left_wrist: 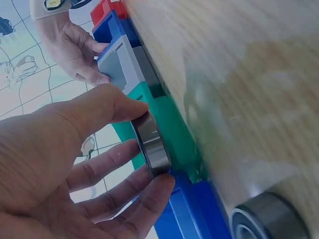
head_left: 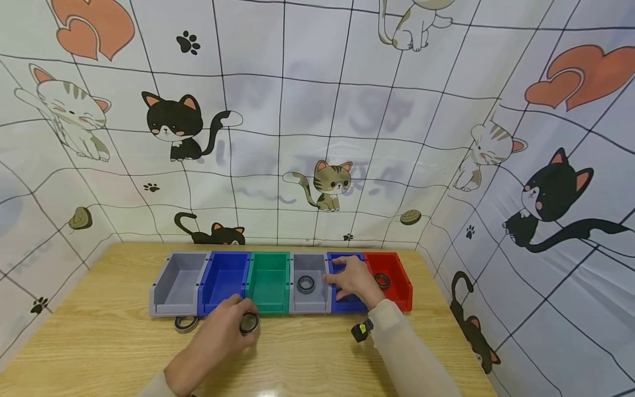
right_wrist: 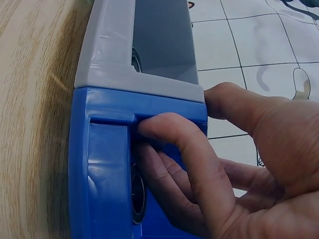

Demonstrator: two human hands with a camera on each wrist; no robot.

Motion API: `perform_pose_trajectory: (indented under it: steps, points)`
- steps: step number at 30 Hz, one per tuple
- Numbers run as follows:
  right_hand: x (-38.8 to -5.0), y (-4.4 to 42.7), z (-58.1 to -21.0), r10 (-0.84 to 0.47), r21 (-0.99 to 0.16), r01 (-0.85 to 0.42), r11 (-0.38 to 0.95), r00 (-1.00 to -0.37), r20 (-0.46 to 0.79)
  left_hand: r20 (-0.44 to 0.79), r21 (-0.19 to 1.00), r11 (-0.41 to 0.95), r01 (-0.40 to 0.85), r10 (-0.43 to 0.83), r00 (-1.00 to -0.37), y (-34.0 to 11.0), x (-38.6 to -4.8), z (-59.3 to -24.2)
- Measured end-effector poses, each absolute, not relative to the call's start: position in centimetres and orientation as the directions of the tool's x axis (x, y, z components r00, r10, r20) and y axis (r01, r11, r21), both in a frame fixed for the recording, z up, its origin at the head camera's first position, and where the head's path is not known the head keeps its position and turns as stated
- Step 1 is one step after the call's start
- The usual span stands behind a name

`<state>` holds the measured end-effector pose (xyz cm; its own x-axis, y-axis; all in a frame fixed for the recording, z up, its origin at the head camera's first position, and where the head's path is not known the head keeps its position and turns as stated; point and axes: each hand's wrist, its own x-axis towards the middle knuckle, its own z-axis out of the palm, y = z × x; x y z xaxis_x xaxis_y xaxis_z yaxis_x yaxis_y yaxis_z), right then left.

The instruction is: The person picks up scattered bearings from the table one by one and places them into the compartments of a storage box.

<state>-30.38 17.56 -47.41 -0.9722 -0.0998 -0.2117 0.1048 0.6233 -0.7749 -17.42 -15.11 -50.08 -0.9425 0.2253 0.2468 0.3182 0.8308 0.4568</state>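
In the head view my left hand (head_left: 225, 331) pinches a ball bearing (head_left: 249, 323) above the table, in front of the green bin (head_left: 268, 307). The left wrist view shows that bearing (left_wrist: 152, 144) edge-on between thumb and fingertips. My right hand (head_left: 354, 277) reaches over the right-hand blue bin (head_left: 349, 306), its fingers inside and its thumb near the wall beside the grey bin (head_left: 310, 306). In the right wrist view a bearing (right_wrist: 138, 194) sits in the blue bin, close by the fingers; no grip on it shows.
One bearing (head_left: 306, 284) lies in the grey bin beside the green one, another (head_left: 382, 280) in the red bin (head_left: 404, 300). A second blue bin (head_left: 218, 307) and a second grey bin (head_left: 173, 310) complete the row's left side. More bearing (head_left: 186, 324) lies on the table before them.
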Motion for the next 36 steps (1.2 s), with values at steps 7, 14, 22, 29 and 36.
perform_pose_trajectory:
  steps: [7,14,22,29,36]
  points:
    - [-30.5,17.4,-47.5,-0.109,-0.783,0.101,0.613,-0.972,-0.21,0.264,0.467,0.818,0.335,0.232,-0.936,-14.3,-17.7,-49.3]
    - [-30.7,17.3,-47.6,-0.091,-0.784,0.115,0.61,-0.973,-0.214,0.265,0.478,0.812,0.334,0.23,-0.937,-13.5,-18.2,-48.8]
    - [-30.6,17.0,-48.1,-0.105,-0.794,0.114,0.597,-0.97,-0.218,0.281,0.488,0.81,0.325,0.207,-0.937,-13.0,-18.9,-48.6]
    - [-30.6,17.1,-47.7,-0.092,-0.786,0.122,0.606,-0.971,-0.221,0.309,0.494,0.796,0.35,0.215,-0.926,-12.3,-20.2,-48.6]
    - [-30.7,17.1,-47.4,-0.091,-0.775,0.134,0.617,-0.966,-0.24,0.328,0.484,0.79,0.376,0.235,-0.915,-12.1,-21.2,-48.5]
